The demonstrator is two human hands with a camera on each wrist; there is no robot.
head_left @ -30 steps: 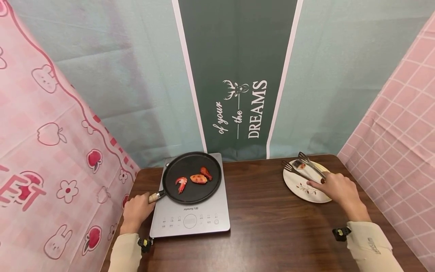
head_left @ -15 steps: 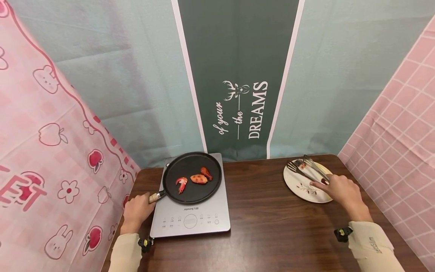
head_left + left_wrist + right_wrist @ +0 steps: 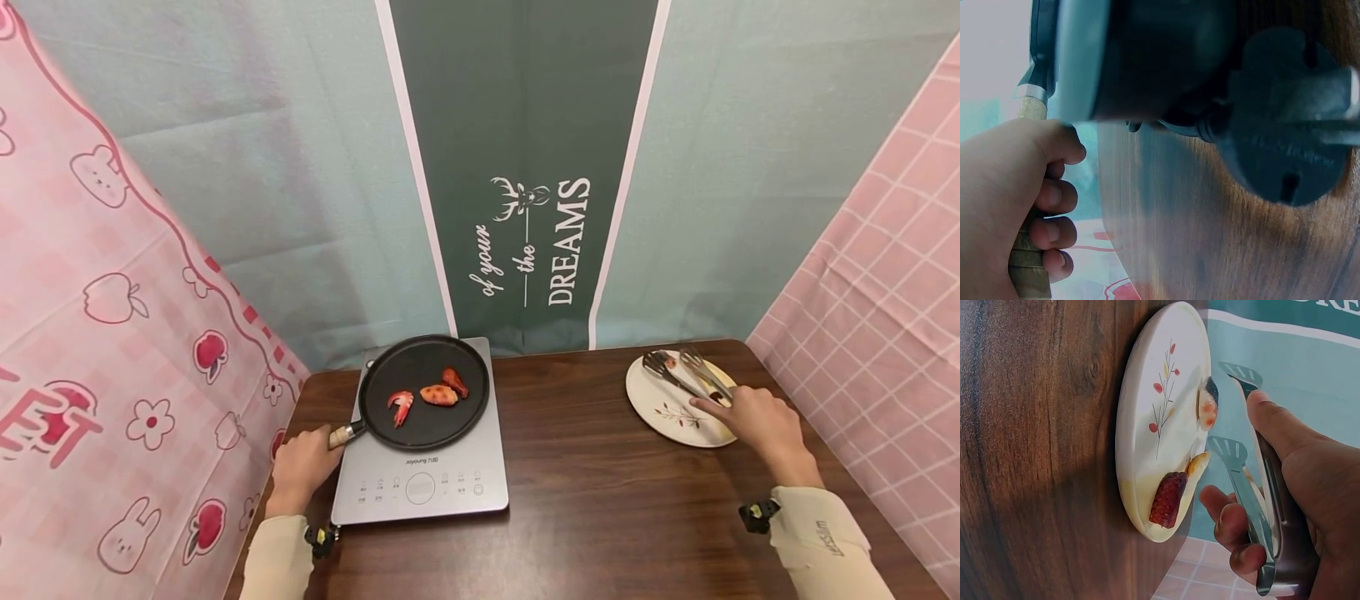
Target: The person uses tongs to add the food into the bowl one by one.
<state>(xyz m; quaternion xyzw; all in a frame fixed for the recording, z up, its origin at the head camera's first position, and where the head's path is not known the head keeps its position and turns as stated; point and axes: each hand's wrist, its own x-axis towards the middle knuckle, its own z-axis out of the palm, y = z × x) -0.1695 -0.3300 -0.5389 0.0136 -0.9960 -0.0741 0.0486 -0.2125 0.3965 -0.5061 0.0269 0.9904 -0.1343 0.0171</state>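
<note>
My left hand grips the wooden handle of a round black frying pan. In the pan lie a red shrimp, a spotted yellow-orange food piece and a reddish-brown drumstick. My right hand holds metal food tongs, their slotted tips spread apart above a white plate. Seen from the right wrist, the plate carries a dark red ridged piece, a small yellowish piece and a pale orange-spotted piece with a dark edge.
Under the pan stands a silver induction cooker with its control panel facing me. Bare brown tabletop lies between cooker and plate. A green curtain closes the back; pink cloths hang at both sides.
The tongs and my right hand have shifted a little to the right over the plate, with the tips still apart. My left hand and the pan have stayed put.
</note>
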